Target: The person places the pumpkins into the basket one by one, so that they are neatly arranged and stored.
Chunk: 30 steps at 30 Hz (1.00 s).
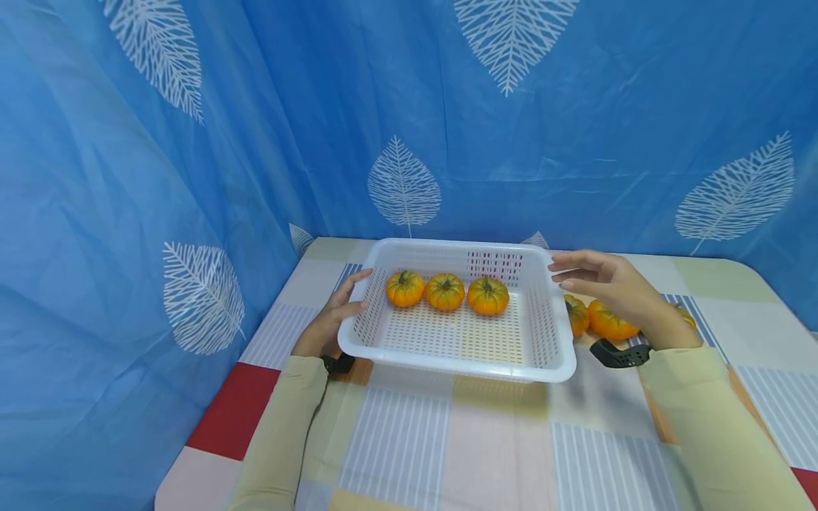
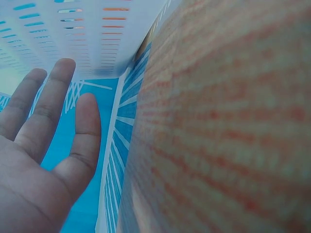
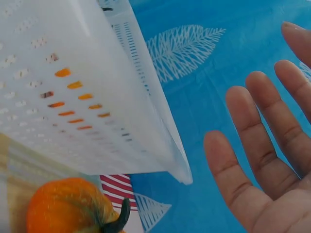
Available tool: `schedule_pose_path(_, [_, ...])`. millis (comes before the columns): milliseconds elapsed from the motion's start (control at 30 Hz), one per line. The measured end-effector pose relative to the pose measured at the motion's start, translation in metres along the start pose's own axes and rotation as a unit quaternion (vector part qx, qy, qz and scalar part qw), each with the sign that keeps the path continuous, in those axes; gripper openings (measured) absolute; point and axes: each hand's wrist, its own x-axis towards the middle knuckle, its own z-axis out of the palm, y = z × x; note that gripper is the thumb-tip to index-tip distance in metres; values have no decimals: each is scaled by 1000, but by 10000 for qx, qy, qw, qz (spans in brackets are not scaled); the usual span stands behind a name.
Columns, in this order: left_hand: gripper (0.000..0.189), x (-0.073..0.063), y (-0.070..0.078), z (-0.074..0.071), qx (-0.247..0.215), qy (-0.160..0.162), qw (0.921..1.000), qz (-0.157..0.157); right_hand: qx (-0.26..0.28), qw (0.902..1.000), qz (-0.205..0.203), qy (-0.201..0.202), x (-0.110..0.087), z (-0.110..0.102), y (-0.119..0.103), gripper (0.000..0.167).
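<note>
The left grip, a bare hand, is set beside the left wall of the white basket, fingers and thumb spread and nothing clasped; whether the wall is touched cannot be told. The right grip is held by the basket's far right corner, its fingers extended and nothing clasped; in the right wrist view a gap is seen between fingertips and wall.

The basket is placed toward the far edge of the counter, nearer its far left corner than its far right one. The long axis is laid left to right, roughly parallel to that edge, and the mouth is turned upward. Inside, three pumpkins are lined up near the far wall along the same axis, stems upward; the near part of the floor is left bare.

Just outside the right wall, further pumpkins are partly hidden by the right grip and arm. Room is left on the near side of the basket, while the far and left edges are bounded by a blue curtain printed with white leaves.
</note>
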Motion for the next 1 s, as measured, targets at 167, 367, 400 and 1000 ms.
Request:
schedule_pose_path(167, [79,-1,-2,-1,-58,2,10000,6,100,9998,4,156,-9,-4,6,45])
schedule_pose_path(367, [80,-1,-1,-1,-72,15,9999,-70,395,9984,-277,307,-20,-11,16,34])
schedule_pose_path(400, [80,-1,-1,-1,-91,13,9999,-82,391,9981,-334,335,-22,-12,17,34])
schedule_pose_path(1000, [80,1,-1,-1,-21,-23,10000,-16,-322,9933,-732,833,-49,-33,38,32])
